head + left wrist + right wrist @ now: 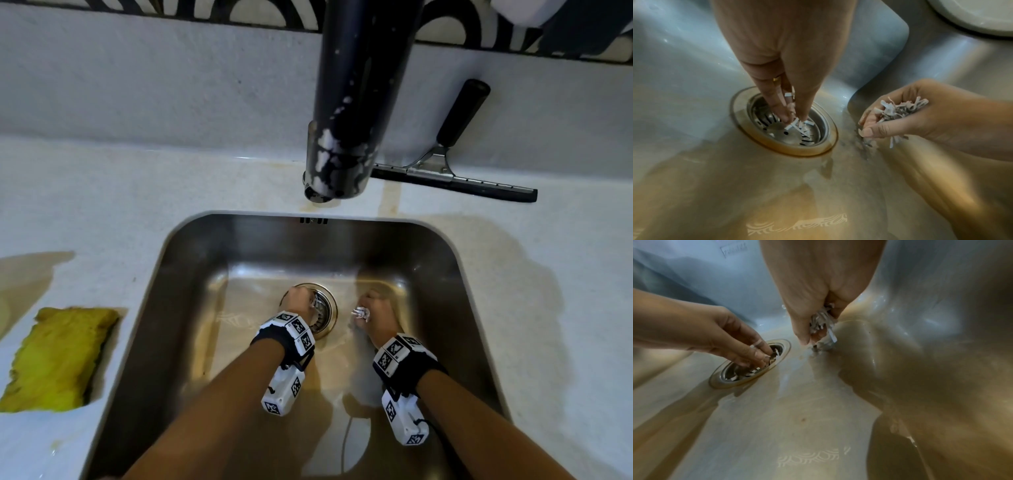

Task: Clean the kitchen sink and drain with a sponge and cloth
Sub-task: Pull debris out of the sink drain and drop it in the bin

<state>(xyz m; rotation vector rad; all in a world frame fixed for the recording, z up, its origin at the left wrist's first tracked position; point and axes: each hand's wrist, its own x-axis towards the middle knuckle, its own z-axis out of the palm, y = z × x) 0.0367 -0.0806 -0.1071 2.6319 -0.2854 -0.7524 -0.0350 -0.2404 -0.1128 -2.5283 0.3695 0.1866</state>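
Both my hands are down in the steel sink (pixel 191 274). My left hand (pixel 298 302) (pixel 794 120) reaches its fingertips into the round drain strainer (pixel 325 317) (pixel 777 138) (pixel 731 378) and pinches white shredded scraps (pixel 797 125). More scraps lie on the strainer's slots. My right hand (pixel 368 310) (pixel 869 125) (pixel 812 337) hovers just right of the drain, curled around a handful of the same white scraps (pixel 898 108) (pixel 821 321). A few shreds hang out below the fist. A yellow sponge (pixel 58 359) lies on the counter left of the sink. No cloth is in view.
The black faucet (pixel 356 102), flecked with foam, hangs over the sink's back edge. A squeegee (pixel 452 171) lies on the counter behind it to the right. The sink floor is wet with brownish staining around the drain ring.
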